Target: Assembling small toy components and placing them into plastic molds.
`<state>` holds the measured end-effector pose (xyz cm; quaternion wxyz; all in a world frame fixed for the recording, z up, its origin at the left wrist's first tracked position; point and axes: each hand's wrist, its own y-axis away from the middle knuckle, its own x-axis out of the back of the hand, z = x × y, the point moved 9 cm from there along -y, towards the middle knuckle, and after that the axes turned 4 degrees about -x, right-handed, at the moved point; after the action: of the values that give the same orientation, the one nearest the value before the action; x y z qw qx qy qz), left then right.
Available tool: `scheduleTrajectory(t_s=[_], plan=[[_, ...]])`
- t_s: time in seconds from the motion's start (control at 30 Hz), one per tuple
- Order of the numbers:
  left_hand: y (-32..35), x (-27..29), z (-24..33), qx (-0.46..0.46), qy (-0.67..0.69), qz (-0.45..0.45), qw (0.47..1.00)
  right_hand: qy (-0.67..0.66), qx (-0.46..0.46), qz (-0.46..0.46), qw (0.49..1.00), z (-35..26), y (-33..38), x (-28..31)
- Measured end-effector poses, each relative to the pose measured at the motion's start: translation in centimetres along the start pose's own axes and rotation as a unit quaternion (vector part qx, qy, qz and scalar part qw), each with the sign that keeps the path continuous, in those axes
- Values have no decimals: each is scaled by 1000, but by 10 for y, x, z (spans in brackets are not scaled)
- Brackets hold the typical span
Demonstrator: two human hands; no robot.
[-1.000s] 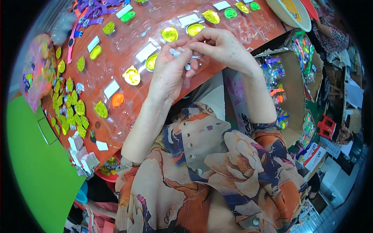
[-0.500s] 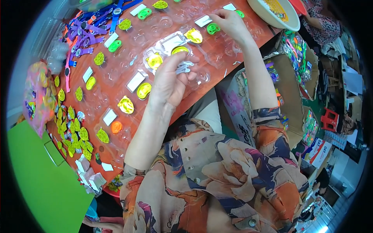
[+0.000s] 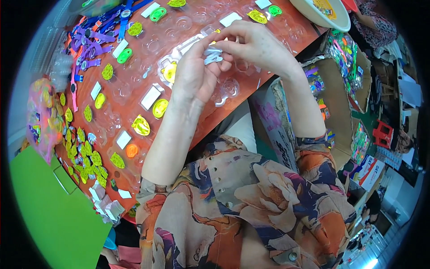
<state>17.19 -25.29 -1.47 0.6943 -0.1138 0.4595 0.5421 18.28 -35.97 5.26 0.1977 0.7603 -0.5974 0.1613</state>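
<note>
A small white plastic piece (image 3: 213, 55) is pinched between left hand (image 3: 193, 76) and right hand (image 3: 257, 45), above the orange surface (image 3: 134, 130)

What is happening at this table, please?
A person in a flowered shirt holds a small white plastic piece between both hands, left hand and right hand, above an orange table. Clear plastic trays, white cards and yellow-green toy parts lie spread around it.
</note>
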Motion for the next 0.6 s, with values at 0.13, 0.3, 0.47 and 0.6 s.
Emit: scheduleTrajectory(t_s=[0.13, 0.3, 0.47, 0.6], plan=[[-9, -3, -7, 9, -20, -59, 998, 122, 51, 45, 990, -8, 1, 3], [-18, 0, -14, 11, -11, -60, 998, 142, 85, 69, 984, -5, 8, 8], [-18, -2, -23, 38, -14, -48, 998, 206, 68, 66, 974, -3, 9, 2], [-15, -4, -25, 43, -29, -5, 999, 218, 85, 67, 970, 1, 9, 1]])
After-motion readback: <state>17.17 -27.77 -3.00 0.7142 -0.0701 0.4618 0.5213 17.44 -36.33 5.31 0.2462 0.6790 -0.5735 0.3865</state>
